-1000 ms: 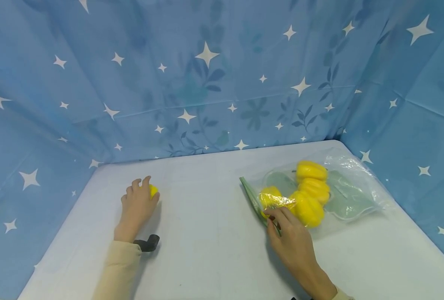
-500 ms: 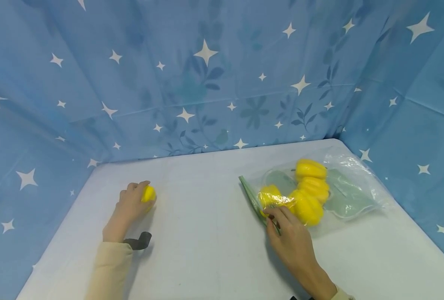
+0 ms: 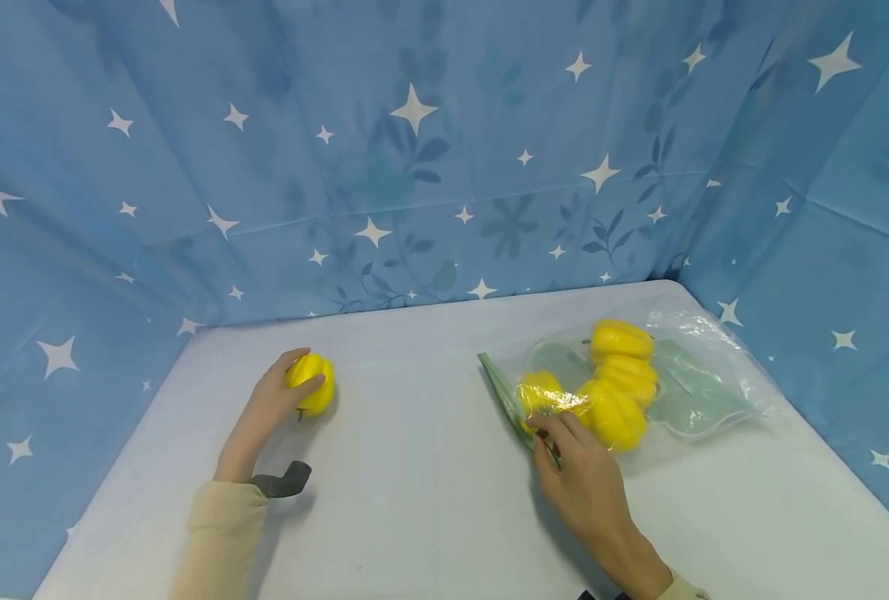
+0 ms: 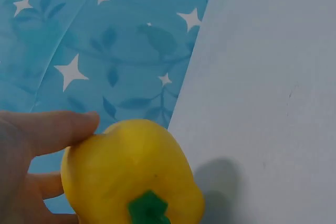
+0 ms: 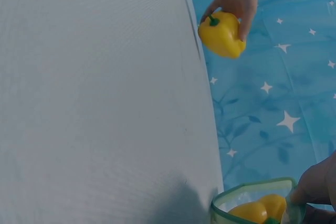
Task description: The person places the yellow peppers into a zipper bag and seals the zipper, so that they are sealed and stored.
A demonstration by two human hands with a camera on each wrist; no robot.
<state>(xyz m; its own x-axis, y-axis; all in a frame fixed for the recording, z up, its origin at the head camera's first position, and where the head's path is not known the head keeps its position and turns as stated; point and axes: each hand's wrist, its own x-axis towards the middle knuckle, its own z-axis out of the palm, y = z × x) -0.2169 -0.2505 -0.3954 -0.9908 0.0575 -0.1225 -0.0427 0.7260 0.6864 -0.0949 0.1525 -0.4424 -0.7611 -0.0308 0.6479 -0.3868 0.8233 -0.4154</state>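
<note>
On the left, a cream sleeve and a black, bent wrist piece are being worn; on the right, a matching cuff.

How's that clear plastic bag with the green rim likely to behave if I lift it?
The clear, green-rimmed plastic bag will probably flop, since its film looks wrinkled and loose. Weight may shift, as yellow bell peppers bunch inside. Its green rim seems stiffer, bowing open near the right hand.
</note>
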